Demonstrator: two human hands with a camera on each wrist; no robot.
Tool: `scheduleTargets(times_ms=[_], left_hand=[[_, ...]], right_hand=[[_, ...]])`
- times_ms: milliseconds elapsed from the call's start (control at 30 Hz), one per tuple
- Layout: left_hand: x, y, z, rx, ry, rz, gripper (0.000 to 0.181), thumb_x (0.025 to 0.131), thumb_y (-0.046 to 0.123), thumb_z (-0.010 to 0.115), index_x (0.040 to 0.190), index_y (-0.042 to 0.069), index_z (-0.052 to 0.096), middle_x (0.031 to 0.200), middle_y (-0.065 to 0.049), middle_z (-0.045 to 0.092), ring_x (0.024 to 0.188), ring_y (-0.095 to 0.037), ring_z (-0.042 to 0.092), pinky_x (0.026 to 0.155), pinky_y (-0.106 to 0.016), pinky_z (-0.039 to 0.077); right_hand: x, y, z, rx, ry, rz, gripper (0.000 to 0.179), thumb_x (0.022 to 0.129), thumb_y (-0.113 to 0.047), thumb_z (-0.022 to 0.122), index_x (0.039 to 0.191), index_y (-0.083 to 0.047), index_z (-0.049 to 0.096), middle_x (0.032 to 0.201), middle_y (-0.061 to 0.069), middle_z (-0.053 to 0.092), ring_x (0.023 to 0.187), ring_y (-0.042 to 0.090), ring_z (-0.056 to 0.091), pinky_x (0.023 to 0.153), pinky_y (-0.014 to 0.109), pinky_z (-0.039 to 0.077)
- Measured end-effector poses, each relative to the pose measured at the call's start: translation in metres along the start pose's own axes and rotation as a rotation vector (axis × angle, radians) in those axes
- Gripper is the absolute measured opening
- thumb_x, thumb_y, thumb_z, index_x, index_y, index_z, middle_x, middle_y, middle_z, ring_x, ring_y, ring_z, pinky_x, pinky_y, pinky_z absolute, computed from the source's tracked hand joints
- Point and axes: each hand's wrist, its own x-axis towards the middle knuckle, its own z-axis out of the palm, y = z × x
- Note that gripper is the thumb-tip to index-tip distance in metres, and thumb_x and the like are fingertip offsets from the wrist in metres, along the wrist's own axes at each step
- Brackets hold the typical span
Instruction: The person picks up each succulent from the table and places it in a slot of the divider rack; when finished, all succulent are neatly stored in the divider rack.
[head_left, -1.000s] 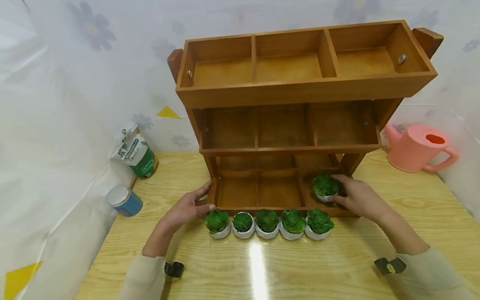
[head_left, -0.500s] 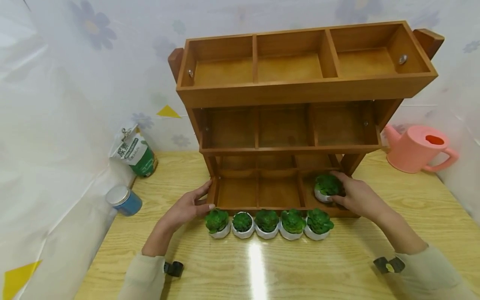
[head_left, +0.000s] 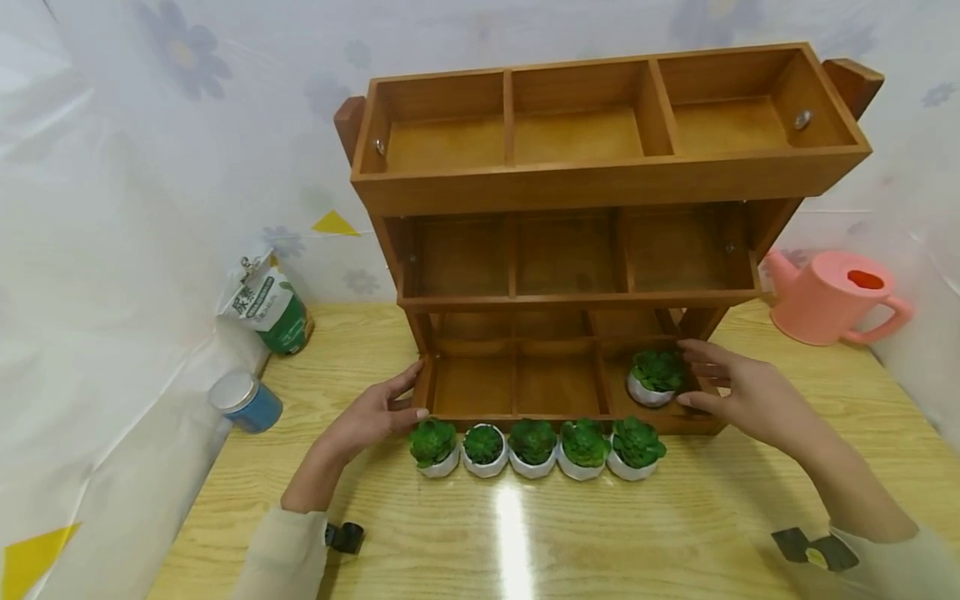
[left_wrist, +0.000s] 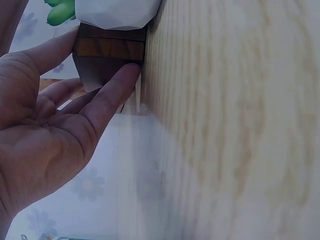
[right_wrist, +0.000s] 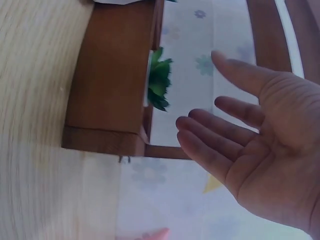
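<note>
My left hand (head_left: 369, 425) holds the left end of the bottom tier of a three-tier wooden plant shelf (head_left: 600, 185), thumb at the front corner and fingers along the side. In the left wrist view, its fingertips touch the wooden end (left_wrist: 111, 48). My right hand (head_left: 761, 404) is off the potted succulent (head_left: 652, 390), fingers spread over the shelf's right end. That succulent stands upright in the bottom tier's right compartment. Several more succulents in white pots (head_left: 533, 462) line up along the shelf's front. The right wrist view shows my right palm and loosely bent fingers, holding nothing.
A pink watering can (head_left: 825, 300) stands right of the shelf. At left are a green and white pouch (head_left: 273, 312) with a clip and a blue jar (head_left: 251, 404) with a silver lid. Flowered sheeting (head_left: 135, 250) covers the back and left.
My right hand has let go of the succulent in the bottom right compartment and drawn back to the right. The pot had shifted slightly right beforehand. My left hand has stayed in place.
</note>
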Motion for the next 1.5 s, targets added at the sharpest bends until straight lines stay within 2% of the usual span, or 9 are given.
scheduleTargets(times_ms=[100, 233, 333, 467, 667, 967, 1200, 1333, 1500], left_hand=[[-0.001, 0.0, 0.0, -0.012, -0.005, 0.004, 0.079, 0.104, 0.016, 0.06, 0.165, 0.024, 0.011, 0.172, -0.007, 0.011, 0.151, -0.039, 0.032, 0.111, -0.045, 0.049], [-0.002, -0.001, -0.001, -0.023, -0.006, 0.009, 0.079, 0.104, 0.015, 0.06, 0.165, 0.024, 0.011, 0.172, -0.006, 0.011, 0.151, -0.038, 0.032, 0.111, -0.044, 0.049], [-0.002, -0.003, -0.002, -0.031, -0.007, 0.009, 0.079, 0.103, 0.015, 0.06, 0.165, 0.025, 0.011, 0.172, -0.006, 0.011, 0.151, -0.038, 0.032, 0.111, -0.044, 0.049], [-0.002, -0.004, -0.002, -0.035, -0.007, 0.005, 0.08, 0.103, 0.017, 0.061, 0.165, 0.027, 0.012, 0.172, -0.005, 0.012, 0.151, -0.036, 0.032, 0.111, -0.044, 0.049], [-0.002, -0.006, -0.003, -0.033, -0.003, 0.008, 0.081, 0.102, 0.02, 0.063, 0.165, 0.025, 0.011, 0.172, -0.008, 0.011, 0.151, -0.039, 0.032, 0.11, -0.044, 0.049], [-0.002, -0.008, -0.002, -0.03, 0.004, 0.019, 0.079, 0.103, 0.017, 0.061, 0.165, 0.024, 0.012, 0.172, -0.009, 0.012, 0.15, -0.04, 0.032, 0.111, -0.045, 0.049], [-0.003, -0.007, -0.001, -0.05, -0.001, 0.017, 0.08, 0.102, 0.02, 0.062, 0.165, 0.026, 0.012, 0.172, -0.008, 0.01, 0.151, -0.04, 0.03, 0.111, -0.043, 0.05], [-0.002, -0.005, 0.0, -0.039, 0.013, 0.008, 0.079, 0.102, 0.021, 0.063, 0.164, 0.027, 0.014, 0.172, -0.007, 0.009, 0.151, -0.039, 0.03, 0.111, -0.045, 0.048], [-0.002, -0.004, 0.001, -0.034, 0.015, 0.004, 0.08, 0.102, 0.022, 0.064, 0.164, 0.027, 0.014, 0.172, -0.008, 0.008, 0.151, -0.04, 0.029, 0.11, -0.046, 0.049]], right_hand=[[-0.009, 0.0, -0.004, 0.016, 0.015, -0.008, 0.071, 0.09, -0.035, 0.079, 0.148, -0.005, 0.05, 0.13, 0.026, 0.066, 0.111, 0.045, 0.068, 0.086, 0.058, 0.058], [-0.022, 0.001, -0.007, 0.042, 0.028, -0.025, 0.067, 0.088, -0.035, 0.08, 0.146, -0.014, 0.055, 0.131, 0.018, 0.068, 0.11, 0.035, 0.07, 0.082, 0.032, 0.062], [-0.03, 0.001, -0.007, 0.057, 0.028, -0.015, 0.065, 0.087, -0.036, 0.082, 0.145, -0.021, 0.057, 0.127, 0.011, 0.071, 0.106, 0.016, 0.072, 0.079, 0.016, 0.055], [-0.038, 0.002, -0.004, 0.078, -0.014, 0.016, 0.058, 0.089, -0.035, 0.08, 0.141, -0.021, 0.06, 0.126, 0.008, 0.072, 0.105, -0.002, 0.066, 0.079, 0.017, 0.056], [-0.043, 0.004, 0.007, 0.15, -0.072, 0.04, 0.046, 0.093, -0.031, 0.076, 0.135, -0.019, 0.064, 0.127, 0.007, 0.071, 0.105, -0.007, 0.063, 0.078, 0.019, 0.057], [-0.046, 0.0, 0.031, 0.286, -0.159, 0.015, 0.049, 0.095, -0.032, 0.073, 0.139, -0.015, 0.061, 0.129, 0.009, 0.07, 0.109, 0.008, 0.069, 0.077, 0.022, 0.059], [-0.043, -0.001, 0.046, 0.303, -0.239, -0.063, 0.053, 0.094, -0.028, 0.074, 0.14, -0.005, 0.06, 0.127, 0.016, 0.07, 0.106, 0.01, 0.072, 0.078, 0.022, 0.06], [-0.04, -0.003, 0.051, 0.277, -0.287, -0.031, 0.066, 0.093, -0.037, 0.074, 0.144, 0.0, 0.055, 0.129, 0.021, 0.068, 0.106, 0.021, 0.073, 0.078, 0.021, 0.059], [-0.038, -0.005, 0.054, 0.275, -0.296, 0.002, 0.073, 0.091, -0.042, 0.075, 0.146, 0.0, 0.052, 0.133, 0.023, 0.065, 0.108, 0.031, 0.072, 0.08, 0.022, 0.06]])
